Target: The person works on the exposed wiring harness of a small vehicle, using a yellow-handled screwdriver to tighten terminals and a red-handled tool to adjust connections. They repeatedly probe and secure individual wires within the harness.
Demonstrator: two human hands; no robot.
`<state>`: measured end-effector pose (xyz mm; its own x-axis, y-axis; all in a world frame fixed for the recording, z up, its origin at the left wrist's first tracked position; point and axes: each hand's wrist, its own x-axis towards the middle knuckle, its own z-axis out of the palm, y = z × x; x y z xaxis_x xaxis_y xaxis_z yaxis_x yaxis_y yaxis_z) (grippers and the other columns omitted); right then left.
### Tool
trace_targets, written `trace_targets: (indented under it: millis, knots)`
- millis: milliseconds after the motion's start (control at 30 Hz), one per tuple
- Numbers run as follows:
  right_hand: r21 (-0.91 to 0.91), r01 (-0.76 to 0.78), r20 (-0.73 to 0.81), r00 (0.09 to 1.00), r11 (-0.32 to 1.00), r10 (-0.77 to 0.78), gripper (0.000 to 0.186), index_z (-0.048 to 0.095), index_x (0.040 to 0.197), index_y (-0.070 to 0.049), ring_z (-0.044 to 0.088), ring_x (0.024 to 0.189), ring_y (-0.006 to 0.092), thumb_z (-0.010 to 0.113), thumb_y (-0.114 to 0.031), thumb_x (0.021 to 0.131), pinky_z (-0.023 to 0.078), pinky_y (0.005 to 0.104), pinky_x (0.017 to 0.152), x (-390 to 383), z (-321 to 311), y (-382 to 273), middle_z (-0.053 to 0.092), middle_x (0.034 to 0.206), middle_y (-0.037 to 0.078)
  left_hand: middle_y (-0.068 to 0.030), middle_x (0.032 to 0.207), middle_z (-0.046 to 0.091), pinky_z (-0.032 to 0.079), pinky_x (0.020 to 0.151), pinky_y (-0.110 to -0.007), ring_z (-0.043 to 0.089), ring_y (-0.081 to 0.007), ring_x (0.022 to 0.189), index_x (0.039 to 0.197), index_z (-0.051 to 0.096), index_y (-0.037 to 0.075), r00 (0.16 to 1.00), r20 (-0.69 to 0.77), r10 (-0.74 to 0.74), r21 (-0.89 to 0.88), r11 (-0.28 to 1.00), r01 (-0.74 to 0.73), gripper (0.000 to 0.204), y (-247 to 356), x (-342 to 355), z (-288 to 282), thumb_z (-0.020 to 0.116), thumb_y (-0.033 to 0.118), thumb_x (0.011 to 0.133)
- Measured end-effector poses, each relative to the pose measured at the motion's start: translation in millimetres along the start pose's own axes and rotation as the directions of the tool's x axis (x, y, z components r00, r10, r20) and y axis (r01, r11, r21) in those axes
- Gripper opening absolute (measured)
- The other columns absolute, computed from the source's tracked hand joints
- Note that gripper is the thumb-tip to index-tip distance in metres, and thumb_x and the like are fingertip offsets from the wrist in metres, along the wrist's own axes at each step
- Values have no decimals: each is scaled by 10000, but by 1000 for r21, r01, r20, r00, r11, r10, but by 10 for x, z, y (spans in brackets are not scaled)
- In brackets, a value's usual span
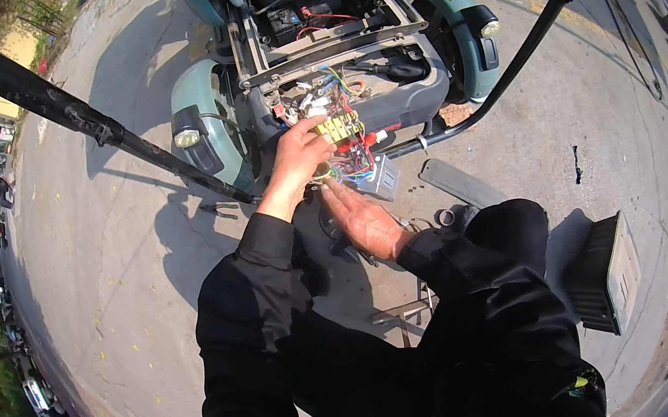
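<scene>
My left hand [299, 160] is closed at the left edge of a yellow-and-black electrical block [341, 127], with its fingertips against it. Colored wires [357, 173] hang from the block toward a grey metal box [382, 179]. Just below, my right hand [365, 219] has its fingers pressed together, the tips pinching at the wires; their exact hold is partly hidden. Behind both hands stands a teal three- or four-wheeled vehicle with an open grey compartment [405, 103] full of loose wires and connectors. A red connector [374, 138] lies beside the block.
A black battery [287, 26] with a red lead sits in the metal frame [344, 39]. Black poles [96, 127] slant along both sides. On the concrete lie a dark flat panel [460, 182], pliers [221, 210] and a black bin [600, 278] near my right knee.
</scene>
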<state>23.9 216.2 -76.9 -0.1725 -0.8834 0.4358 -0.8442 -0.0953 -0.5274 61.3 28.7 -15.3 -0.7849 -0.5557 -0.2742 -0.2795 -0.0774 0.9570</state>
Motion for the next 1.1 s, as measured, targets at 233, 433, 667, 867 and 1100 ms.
trace_targets:
  millis: [233, 433, 667, 867, 1100]
  knots:
    - [155, -39, 169, 986, 987, 13, 562, 581, 1258, 74, 611, 1164, 405, 702, -61, 726, 518, 479, 984, 468, 394, -68, 622, 1227, 291, -178, 1101, 753, 566, 823, -320, 758, -230, 1001, 1425, 574, 4, 986, -7, 166, 355, 922, -152, 470, 18, 67, 83, 596, -25, 957]
    - [78, 187, -91, 979, 979, -180, 320, 697, 1077, 5, 630, 1144, 352, 633, -61, 771, 492, 445, 1034, 539, 622, 62, 694, 1130, 196, -183, 1269, 661, 550, 853, -277, 720, -224, 1093, 1502, 430, -1, 995, -90, -42, -1, 999, 42, 473, -35, -53, 156, 516, -24, 1038]
    - [65, -108, -60, 992, 992, 112, 291, 641, 1164, -32, 705, 865, 309, 726, -136, 906, 574, 429, 768, -68, 58, -93, 698, 1087, 110, -189, 1238, 711, 549, 887, -298, 713, -201, 1061, 1430, 459, -79, 994, -113, -9, -13, 1000, 8, 468, -117, -50, 91, 577, -24, 981]
    - [288, -498, -132, 825, 818, 549, 270, 648, 1174, -29, 711, 883, 401, 703, -93, 917, 558, 491, 769, 181, -55, 191, 724, 1048, 201, -185, 1255, 708, 542, 976, -330, 688, -204, 1140, 1406, 468, -86, 998, -17, 53, -12, 999, -53, 538, -128, -41, 9, 671, -58, 909]
    - [-15, -321, -179, 933, 947, 314, 365, 651, 1274, -42, 740, 788, 361, 663, -96, 914, 599, 453, 663, 71, 293, 72, 694, 1265, 174, -220, 1346, 643, 506, 1087, -380, 642, -288, 1275, 1473, 447, -18, 990, 75, 117, 257, 957, -133, 632, -259, -17, -166, 655, -117, 885]
